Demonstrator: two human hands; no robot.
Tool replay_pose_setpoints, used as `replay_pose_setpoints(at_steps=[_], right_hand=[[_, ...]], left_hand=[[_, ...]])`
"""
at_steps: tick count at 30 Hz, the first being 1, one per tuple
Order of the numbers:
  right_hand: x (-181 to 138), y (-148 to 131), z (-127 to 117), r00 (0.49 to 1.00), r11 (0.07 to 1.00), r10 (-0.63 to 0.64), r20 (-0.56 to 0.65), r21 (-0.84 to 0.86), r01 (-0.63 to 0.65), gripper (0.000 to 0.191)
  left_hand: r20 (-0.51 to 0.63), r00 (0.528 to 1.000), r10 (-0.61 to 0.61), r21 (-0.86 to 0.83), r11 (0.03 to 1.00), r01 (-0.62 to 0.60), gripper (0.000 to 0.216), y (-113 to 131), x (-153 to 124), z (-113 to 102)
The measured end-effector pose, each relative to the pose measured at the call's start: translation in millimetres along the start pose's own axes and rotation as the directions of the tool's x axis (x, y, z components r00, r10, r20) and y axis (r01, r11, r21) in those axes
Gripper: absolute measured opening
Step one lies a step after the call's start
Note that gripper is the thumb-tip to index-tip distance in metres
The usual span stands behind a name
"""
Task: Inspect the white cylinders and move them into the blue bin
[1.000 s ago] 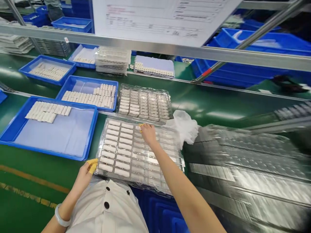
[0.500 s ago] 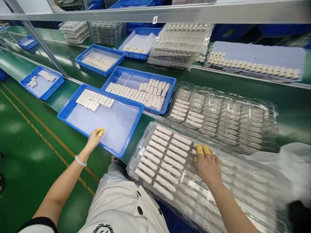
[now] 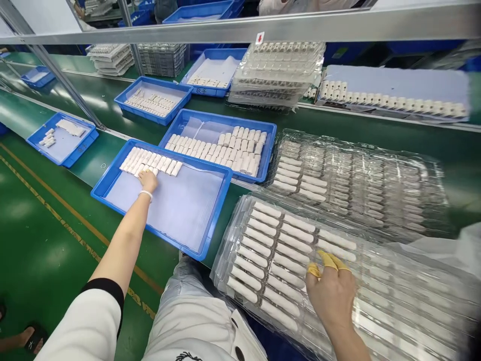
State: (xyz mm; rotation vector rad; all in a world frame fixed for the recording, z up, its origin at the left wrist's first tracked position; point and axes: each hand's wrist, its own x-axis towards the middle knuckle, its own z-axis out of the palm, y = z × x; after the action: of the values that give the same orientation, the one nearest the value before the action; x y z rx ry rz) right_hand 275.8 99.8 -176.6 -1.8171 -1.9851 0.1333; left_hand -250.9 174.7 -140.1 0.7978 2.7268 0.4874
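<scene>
In the front blue tray (image 3: 220, 200), my left hand (image 3: 149, 181) reaches the rows of white oblong pieces (image 3: 131, 159). Its fingers are closed down on a white oblong piece, partly hidden by the hand. My right hand (image 3: 332, 286), with yellow finger covers, is over the clear blister tray (image 3: 235, 235), beside its third column. The fingers are bent together and point down; what lies between them is hidden. Long white pieces (image 3: 287, 273) fill two columns at the tray's left, and two more lie at the top of the third.
Behind stands another blue tray (image 3: 273, 140) of white pieces. A second clear blister tray (image 3: 376, 160), partly filled, lies beyond the front one. Stacked clear trays (image 3: 276, 75) stand farther back. A metal rail (image 3: 210, 31) crosses above the bench. A person's foot (image 3: 35, 337) shows at lower left.
My left hand has moved from the front edge of the blue tray forward to the white pieces. My right hand has shifted lower in the picture, uncovering pieces in the third column. The view has shifted slightly.
</scene>
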Motion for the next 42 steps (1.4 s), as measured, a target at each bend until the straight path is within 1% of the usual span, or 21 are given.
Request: replay_pose_setpoints(at_steps=[4,7,9,11,12,13,15,16,19,21,22,23,24,25,26,27,29,31,34,37,42], right_hand=[[-8,-34,-8,0.998,0.990,0.055,-0.030,0.135,-0.050,0.052],[-13,-63,-19,0.994,0.956,0.108,0.034,0.272,-0.113,0.047],[-18,-81,-24,0.987,0.925,0.123,0.102,0.348,-0.152,0.041],[-22,-98,-26,0.977,0.884,0.125,0.171,0.428,-0.188,0.037],[-25,-107,-27,0.968,0.845,0.126,0.216,0.488,-0.219,0.037],[-26,-116,-27,0.949,0.758,0.128,0.289,0.588,-0.282,0.038],[-29,-137,-28,0.885,0.502,0.101,0.455,0.745,-0.440,0.042],[-29,-148,-30,0.871,0.454,0.080,0.485,0.760,-0.465,0.042],[-27,-178,-47,0.851,0.360,0.053,0.522,0.785,-0.504,0.041],[-26,-191,-65,0.809,0.193,-0.054,0.585,0.801,-0.566,0.036],[-25,-195,-75,0.791,0.122,-0.100,0.604,0.796,-0.593,0.036],[-26,-196,-86,0.784,0.073,-0.127,0.608,0.794,-0.604,0.036],[-27,-196,-96,0.791,0.064,-0.132,0.598,0.801,-0.595,0.035],[-28,-194,-106,0.815,0.097,-0.111,0.569,0.822,-0.561,0.033],[-30,-191,-114,0.853,0.171,-0.073,0.517,0.849,-0.500,0.030],[-33,-188,-121,0.897,0.272,-0.037,0.441,0.868,-0.416,0.027],[-39,-180,-131,0.970,0.480,0.001,0.244,0.851,-0.215,0.021],[-45,-172,-136,0.996,0.609,-0.024,0.081,0.791,-0.049,0.025],[-51,-165,-140,0.997,0.684,-0.062,-0.035,0.727,0.068,0.035],[-53,-161,-143,0.995,0.695,-0.072,-0.075,0.711,0.104,0.038],[-54,-156,-149,0.994,0.705,-0.057,-0.092,0.702,0.106,0.040]], left_hand=[[0.030,0.999,-0.036,-0.057,0.998,0.038,0.041,10,-5,-6],[0.097,0.995,-0.009,-0.175,0.984,0.026,0.041,16,-17,-16],[0.182,0.982,0.057,-0.292,0.957,-0.001,0.040,18,-32,-22],[0.296,0.938,0.183,-0.437,0.899,-0.038,0.038,19,-54,-27],[0.355,0.896,0.266,-0.514,0.856,-0.051,0.036,19,-69,-29],[0.410,0.838,0.359,-0.591,0.804,-0.055,0.033,20,-86,-29],[0.504,0.686,0.525,-0.709,0.705,-0.019,0.026,20,-126,-30],[0.544,0.602,0.585,-0.742,0.670,0.018,0.021,20,-148,-31],[0.662,0.375,0.649,-0.731,0.670,0.129,0.026,21,-215,-38],[0.703,0.241,0.669,-0.710,0.680,0.186,0.035,21,-252,-46],[0.705,0.208,0.678,-0.710,0.673,0.209,0.040,22,-268,-50],[0.686,0.209,0.697,-0.727,0.659,0.193,0.044,22,-280,-53],[0.652,0.238,0.720,-0.757,0.638,0.143,0.044,23,-290,-57],[0.597,0.286,0.749,-0.791,0.609,0.058,0.043,24,-298,-60],[0.525,0.330,0.784,-0.819,0.571,-0.053,0.039,25,-304,-62],[0.445,0.355,0.823,-0.834,0.524,-0.170,0.034,26,-308,-64],[0.289,0.341,0.895,-0.832,0.411,-0.372,0.027,31,-313,-68],[0.166,0.288,0.943,-0.806,0.298,-0.512,0.026,36,-316,-72],[0.055,0.219,0.974,-0.764,0.182,-0.619,0.032,45,-319,-78],[0.011,0.167,0.986,-0.761,0.117,-0.638,0.034,52,-324,-80],[0.032,0.183,0.983,-0.799,0.135,-0.586,0.034,56,-334,-76]])
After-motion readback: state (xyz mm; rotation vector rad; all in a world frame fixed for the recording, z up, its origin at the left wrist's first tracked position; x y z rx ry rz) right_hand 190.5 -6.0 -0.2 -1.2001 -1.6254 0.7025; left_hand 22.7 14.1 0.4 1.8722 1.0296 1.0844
